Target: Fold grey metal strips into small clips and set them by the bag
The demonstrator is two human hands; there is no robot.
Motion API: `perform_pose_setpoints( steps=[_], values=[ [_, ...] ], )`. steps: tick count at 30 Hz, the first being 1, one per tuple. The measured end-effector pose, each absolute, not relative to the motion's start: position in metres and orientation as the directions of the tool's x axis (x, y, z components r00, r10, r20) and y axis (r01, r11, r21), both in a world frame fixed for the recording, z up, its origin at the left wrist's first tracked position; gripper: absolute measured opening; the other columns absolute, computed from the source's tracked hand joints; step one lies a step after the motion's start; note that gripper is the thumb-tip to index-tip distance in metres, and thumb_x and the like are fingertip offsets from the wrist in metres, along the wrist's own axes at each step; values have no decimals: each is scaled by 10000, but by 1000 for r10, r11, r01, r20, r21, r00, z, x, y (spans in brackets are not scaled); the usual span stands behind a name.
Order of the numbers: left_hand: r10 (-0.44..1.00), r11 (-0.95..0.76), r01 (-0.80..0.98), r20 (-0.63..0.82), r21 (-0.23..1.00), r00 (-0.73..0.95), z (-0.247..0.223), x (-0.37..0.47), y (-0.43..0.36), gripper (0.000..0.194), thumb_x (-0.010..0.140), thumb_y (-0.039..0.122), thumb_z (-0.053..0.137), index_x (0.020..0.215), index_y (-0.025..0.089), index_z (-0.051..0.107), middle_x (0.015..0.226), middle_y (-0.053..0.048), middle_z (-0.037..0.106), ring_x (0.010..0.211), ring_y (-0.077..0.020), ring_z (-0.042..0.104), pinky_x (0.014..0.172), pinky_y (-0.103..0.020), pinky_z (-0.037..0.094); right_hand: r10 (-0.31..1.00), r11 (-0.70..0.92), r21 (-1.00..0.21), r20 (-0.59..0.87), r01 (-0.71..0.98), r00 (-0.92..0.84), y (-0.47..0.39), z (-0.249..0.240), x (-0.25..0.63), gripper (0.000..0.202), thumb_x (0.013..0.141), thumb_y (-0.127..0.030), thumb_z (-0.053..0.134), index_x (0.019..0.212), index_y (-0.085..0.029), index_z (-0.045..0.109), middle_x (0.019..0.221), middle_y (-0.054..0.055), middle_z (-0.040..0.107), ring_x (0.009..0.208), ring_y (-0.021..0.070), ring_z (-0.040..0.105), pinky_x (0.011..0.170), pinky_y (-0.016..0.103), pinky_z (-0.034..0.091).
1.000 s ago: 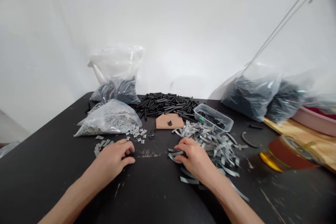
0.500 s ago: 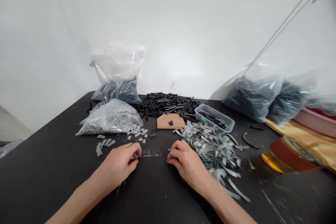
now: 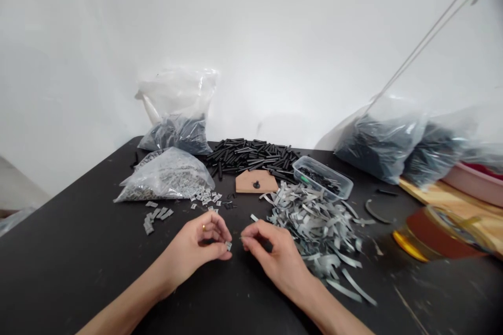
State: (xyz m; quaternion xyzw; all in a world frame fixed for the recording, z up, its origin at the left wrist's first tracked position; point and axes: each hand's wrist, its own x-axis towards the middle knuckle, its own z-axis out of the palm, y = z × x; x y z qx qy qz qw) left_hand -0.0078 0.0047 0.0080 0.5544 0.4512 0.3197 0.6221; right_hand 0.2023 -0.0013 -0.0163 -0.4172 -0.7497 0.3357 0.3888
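Observation:
Between the thumb and fingertips of my left hand (image 3: 206, 241) is a small grey plastic clip (image 3: 228, 245). My right hand (image 3: 273, 246) faces it a short gap away, thumb and forefinger pinched; a tiny light edge shows at the tips, too small to name. Right beside that hand lies a heap of grey strips (image 3: 310, 220). Beyond my left hand are scattered loose clips (image 3: 206, 197), and a clear bag of clips (image 3: 168, 178) spills towards them. A brown block with a black knob (image 3: 256, 183) stands behind both hands.
Black tubes (image 3: 251, 154) are piled at the back. Near them sits a clear plastic tub (image 3: 341, 186) of small black parts. Filled plastic bags (image 3: 377, 141) lean on the wall. At the right are an amber container (image 3: 436, 233), a wooden board (image 3: 463, 199) and a pink basin (image 3: 479, 183).
My hands have come closer together over the middle of the table. The clip in my left hand now shows at the fingertips. Things on the table stay where they were.

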Motion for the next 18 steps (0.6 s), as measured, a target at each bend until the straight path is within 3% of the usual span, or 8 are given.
perform_pose_setpoints(
  steps=[7,10,13,18],
  values=[
    [876,195,0,-174,981,450,5,-6,2,249,780,189,703,961,160,534,962,-29,583,914,-152,579,867,-342,526,912,365,-888,281,280,-297,-3,-19,196,55,882,-193,651,847,-199,693,770,-13,648,710,123,588,664,232,418],
    [877,186,-3,-164,983,452,2,-6,3,267,776,220,721,947,154,527,948,-25,583,895,-151,595,837,-309,506,944,171,-982,141,78,-300,-4,-19,191,114,860,-274,688,846,-162,693,715,17,648,664,144,608,623,239,460],
    [879,152,27,-147,988,454,-1,-7,4,257,784,246,720,912,142,523,884,-19,602,832,-132,603,783,-263,470,936,-36,-992,8,-119,-352,-5,-17,187,255,798,-355,756,854,-117,686,703,61,672,647,166,636,628,260,506],
    [900,98,91,-128,991,416,-6,-7,6,239,771,246,725,869,136,537,836,-12,629,776,-121,603,731,-243,452,928,-126,-976,-52,-180,-369,-4,-17,183,332,740,-382,806,841,-92,679,720,94,695,611,150,641,606,235,512]
  ],
)
